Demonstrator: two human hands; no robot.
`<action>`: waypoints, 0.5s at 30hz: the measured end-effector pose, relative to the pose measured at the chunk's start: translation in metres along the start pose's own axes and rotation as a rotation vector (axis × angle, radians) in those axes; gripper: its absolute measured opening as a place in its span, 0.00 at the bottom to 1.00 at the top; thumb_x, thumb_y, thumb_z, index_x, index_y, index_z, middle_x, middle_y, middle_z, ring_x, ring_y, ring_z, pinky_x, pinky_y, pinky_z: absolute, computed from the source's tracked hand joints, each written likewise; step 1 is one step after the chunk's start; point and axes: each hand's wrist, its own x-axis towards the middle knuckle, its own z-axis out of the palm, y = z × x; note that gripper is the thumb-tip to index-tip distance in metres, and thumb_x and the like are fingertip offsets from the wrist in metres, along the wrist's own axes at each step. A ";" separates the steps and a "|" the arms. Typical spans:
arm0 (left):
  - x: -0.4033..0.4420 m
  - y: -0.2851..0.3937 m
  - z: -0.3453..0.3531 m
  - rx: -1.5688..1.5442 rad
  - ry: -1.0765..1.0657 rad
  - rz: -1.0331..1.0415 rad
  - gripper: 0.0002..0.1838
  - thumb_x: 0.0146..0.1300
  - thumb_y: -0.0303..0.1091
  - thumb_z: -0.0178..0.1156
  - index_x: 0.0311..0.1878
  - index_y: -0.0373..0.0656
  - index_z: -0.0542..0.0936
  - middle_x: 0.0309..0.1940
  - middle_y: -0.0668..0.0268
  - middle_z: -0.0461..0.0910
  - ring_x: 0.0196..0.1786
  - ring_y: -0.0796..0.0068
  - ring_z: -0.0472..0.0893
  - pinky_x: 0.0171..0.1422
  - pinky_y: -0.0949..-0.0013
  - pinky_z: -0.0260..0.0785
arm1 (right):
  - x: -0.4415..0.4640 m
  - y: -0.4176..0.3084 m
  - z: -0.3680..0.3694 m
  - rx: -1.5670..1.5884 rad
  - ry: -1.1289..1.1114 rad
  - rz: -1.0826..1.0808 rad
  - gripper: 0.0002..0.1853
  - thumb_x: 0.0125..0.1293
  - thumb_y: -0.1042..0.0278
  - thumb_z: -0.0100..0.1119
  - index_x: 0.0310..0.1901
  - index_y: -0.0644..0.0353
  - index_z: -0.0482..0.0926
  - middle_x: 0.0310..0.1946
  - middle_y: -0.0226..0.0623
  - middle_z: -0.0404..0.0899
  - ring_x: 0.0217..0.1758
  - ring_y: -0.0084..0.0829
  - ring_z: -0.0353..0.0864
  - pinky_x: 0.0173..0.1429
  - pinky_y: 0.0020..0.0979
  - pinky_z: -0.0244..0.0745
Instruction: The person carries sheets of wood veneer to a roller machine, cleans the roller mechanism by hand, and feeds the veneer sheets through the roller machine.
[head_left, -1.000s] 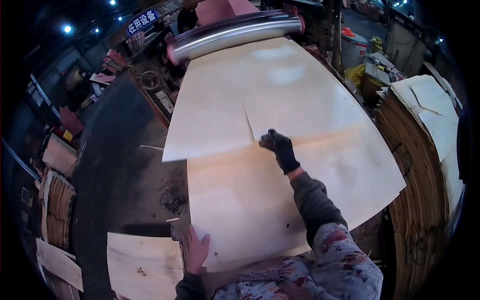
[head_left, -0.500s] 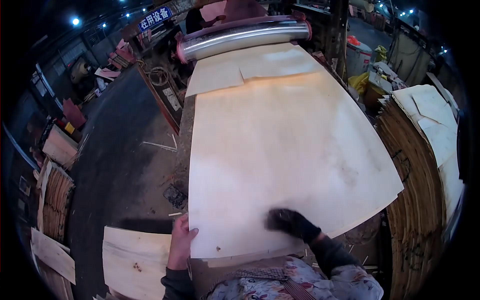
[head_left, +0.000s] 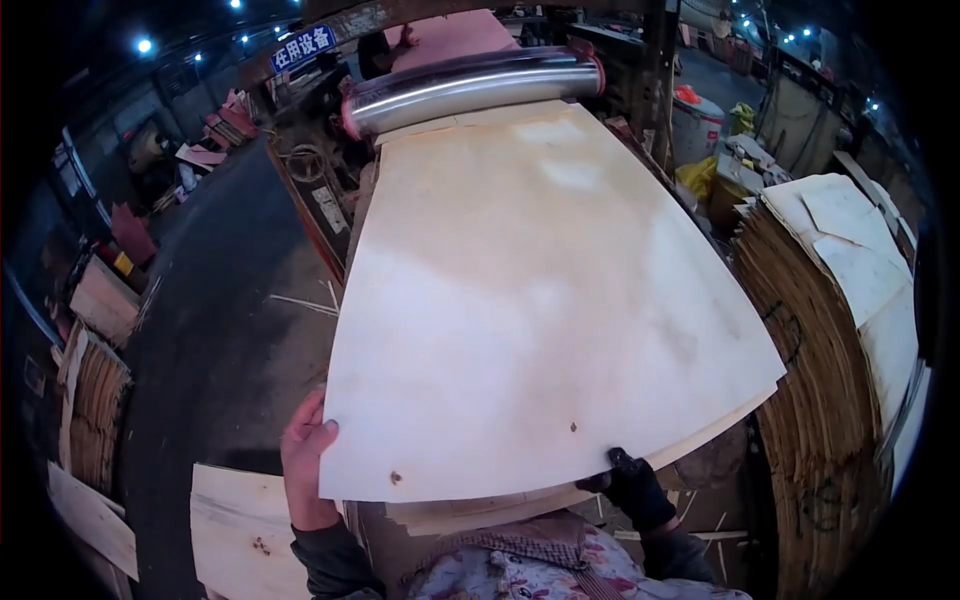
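Note:
A large pale wood veneer sheet (head_left: 530, 330) spreads before me, its far end close to a shiny metal roller (head_left: 475, 88). My left hand (head_left: 308, 460), bare, is closed on the sheet's near left corner, thumb on top. At the near edge, right of the middle, my right hand (head_left: 638, 492) in a black glove pinches the same sheet, its fingers partly underneath. Small brown knots mark the veneer near me. More veneer (head_left: 455, 515) shows below the raised near edge.
A tall veneer stack (head_left: 815, 350) stands close on the right. Another pale sheet (head_left: 245, 530) lies low at left, beside a dark floor (head_left: 225, 330). Behind the roller, another person's hand (head_left: 408, 37) is near a pink sheet (head_left: 460, 38). Bins (head_left: 697, 130) stand at the back right.
The top veneer sheet has shifted left and toward the roller, its near edge raised off the sheets below. My gloved right hand went from blurred on the surface to gripping the near edge.

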 end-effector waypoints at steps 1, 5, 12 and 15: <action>0.006 -0.006 -0.013 -0.007 -0.025 -0.013 0.31 0.58 0.19 0.53 0.67 0.32 0.64 0.58 0.51 0.77 0.56 0.63 0.79 0.62 0.62 0.72 | 0.006 0.005 0.005 0.094 -0.023 0.032 0.12 0.61 0.67 0.63 0.43 0.64 0.78 0.32 0.47 0.80 0.36 0.48 0.81 0.40 0.37 0.78; 0.016 -0.057 -0.062 0.101 0.100 -0.167 0.32 0.59 0.20 0.54 0.69 0.34 0.62 0.58 0.52 0.76 0.54 0.65 0.80 0.60 0.65 0.72 | 0.038 0.009 0.015 0.877 0.075 0.365 0.12 0.69 0.65 0.57 0.38 0.68 0.77 0.28 0.44 0.82 0.36 0.38 0.84 0.44 0.33 0.80; -0.002 -0.124 -0.032 1.208 0.103 -0.148 0.31 0.63 0.29 0.55 0.70 0.37 0.62 0.69 0.48 0.64 0.73 0.53 0.61 0.75 0.54 0.52 | 0.047 0.053 0.031 1.215 -0.058 0.440 0.14 0.73 0.67 0.51 0.49 0.71 0.76 0.41 0.46 0.85 0.44 0.32 0.86 0.51 0.32 0.79; 0.006 -0.149 0.023 1.426 -0.028 0.048 0.32 0.64 0.33 0.57 0.71 0.39 0.62 0.73 0.51 0.56 0.77 0.49 0.49 0.79 0.50 0.39 | 0.051 0.047 0.012 0.526 -0.192 0.207 0.16 0.73 0.64 0.50 0.52 0.69 0.76 0.41 0.46 0.85 0.43 0.30 0.86 0.50 0.29 0.78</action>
